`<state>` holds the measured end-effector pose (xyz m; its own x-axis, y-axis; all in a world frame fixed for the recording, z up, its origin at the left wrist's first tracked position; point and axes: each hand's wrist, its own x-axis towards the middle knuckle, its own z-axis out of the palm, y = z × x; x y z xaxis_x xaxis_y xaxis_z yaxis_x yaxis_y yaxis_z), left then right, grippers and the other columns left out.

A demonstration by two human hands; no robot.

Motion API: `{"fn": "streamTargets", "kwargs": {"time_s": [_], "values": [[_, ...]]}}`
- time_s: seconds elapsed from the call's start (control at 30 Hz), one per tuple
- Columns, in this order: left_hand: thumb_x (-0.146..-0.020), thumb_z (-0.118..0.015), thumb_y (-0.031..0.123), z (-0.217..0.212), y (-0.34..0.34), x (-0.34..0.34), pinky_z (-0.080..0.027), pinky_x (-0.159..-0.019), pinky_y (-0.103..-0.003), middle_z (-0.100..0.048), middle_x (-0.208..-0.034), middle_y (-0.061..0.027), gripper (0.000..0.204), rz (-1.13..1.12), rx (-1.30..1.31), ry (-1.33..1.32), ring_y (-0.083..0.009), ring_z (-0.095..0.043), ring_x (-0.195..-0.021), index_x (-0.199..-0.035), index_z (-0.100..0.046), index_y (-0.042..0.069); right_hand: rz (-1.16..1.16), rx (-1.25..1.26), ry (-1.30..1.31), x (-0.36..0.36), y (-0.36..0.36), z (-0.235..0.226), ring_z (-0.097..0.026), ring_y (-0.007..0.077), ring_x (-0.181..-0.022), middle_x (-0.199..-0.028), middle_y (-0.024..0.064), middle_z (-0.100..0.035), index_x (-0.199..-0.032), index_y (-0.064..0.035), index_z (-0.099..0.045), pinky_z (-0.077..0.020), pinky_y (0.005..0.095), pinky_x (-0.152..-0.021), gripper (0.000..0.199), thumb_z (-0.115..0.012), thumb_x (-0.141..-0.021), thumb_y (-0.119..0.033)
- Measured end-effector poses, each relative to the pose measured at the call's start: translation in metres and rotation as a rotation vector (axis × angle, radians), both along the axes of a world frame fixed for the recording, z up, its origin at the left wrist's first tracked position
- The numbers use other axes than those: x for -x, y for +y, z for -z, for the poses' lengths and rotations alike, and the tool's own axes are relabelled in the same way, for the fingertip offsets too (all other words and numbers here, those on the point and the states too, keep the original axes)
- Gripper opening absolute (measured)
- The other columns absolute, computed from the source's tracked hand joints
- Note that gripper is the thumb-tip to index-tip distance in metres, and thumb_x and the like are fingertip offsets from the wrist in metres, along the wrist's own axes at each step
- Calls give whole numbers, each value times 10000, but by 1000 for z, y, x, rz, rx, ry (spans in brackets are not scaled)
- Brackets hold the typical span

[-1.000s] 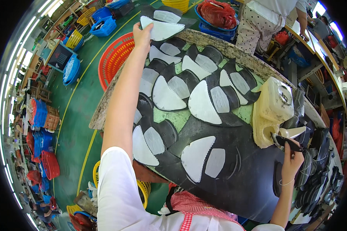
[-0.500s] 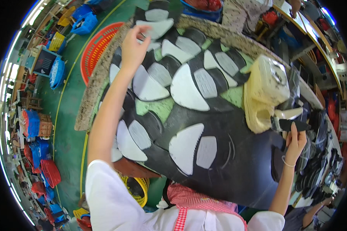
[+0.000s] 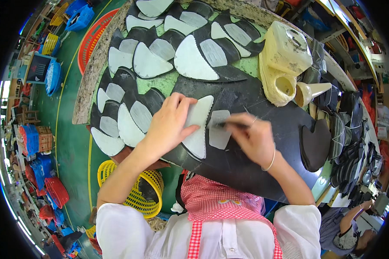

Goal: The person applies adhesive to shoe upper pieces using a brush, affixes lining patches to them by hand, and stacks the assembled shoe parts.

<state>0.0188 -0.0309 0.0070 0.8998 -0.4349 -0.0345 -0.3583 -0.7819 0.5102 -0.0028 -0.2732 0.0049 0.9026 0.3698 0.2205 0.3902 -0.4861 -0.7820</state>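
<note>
The left hand (image 3: 170,125) lies flat, palm down and fingers spread, on a white triangular shoe-upper patch with a serrated edge (image 3: 199,129). It presses the patch without gripping it. The patch sits on a large black sheet of shoe material (image 3: 263,164) that covers the near part of the counter (image 3: 84,90).

The right hand (image 3: 255,140) is closed around a thin dark brush (image 3: 229,125), held like a pen. The brush tip rests on a smaller grey-white rounded patch (image 3: 219,129), which lies just beside the triangular patch on the same black sheet. A thin bangle circles the right wrist.

Beyond the hands, rows of black shoe-upper pieces with white and grey patches (image 3: 160,60) overlap one another across the green counter top. A cream-yellow plastic glue container with a round opening (image 3: 283,64) stands at the far right of the black sheet; a cone-shaped cream nozzle (image 3: 311,91) lies just beside it. A stack of black pieces (image 3: 345,138) occupies the right edge of the counter. A yellow plastic basket (image 3: 134,190) stands on the green floor, below the near edge of the counter.
</note>
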Motion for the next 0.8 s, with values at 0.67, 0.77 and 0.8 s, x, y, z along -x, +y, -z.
{"fn": "streamTargets", "kwargs": {"time_s": [0.67,0.77,0.8], "values": [[-768,-747,186,0,-4,-3,-471,-887,-367,-522,-1117,-115,540,-31,-9,75,-289,-560,-1047,-1245,-512,90,60,52,-24,-1,-31,-11,-628,199,-672,-926,85,-691,-1016,-62,-690,-486,270,-597,195,-682,-823,-43],[-766,-753,185,-3,-6,-10,-476,-871,-366,-518,-1098,-120,548,-13,-19,96,-283,-563,-1023,-1246,-508,86,-292,148,-41,15,-40,-3,-682,252,-860,-990,90,-697,-1042,-92,-705,-529,315,-716,365,-663,-705,44],[-766,-753,185,-4,-4,-10,-476,-871,-366,-518,-1098,-120,548,-27,-19,99,-283,-563,-1023,-1246,-508,86,-418,160,-43,28,-44,-3,-678,258,-871,-991,75,-699,-1048,-118,-709,-531,347,-733,478,-654,-601,43]]}}
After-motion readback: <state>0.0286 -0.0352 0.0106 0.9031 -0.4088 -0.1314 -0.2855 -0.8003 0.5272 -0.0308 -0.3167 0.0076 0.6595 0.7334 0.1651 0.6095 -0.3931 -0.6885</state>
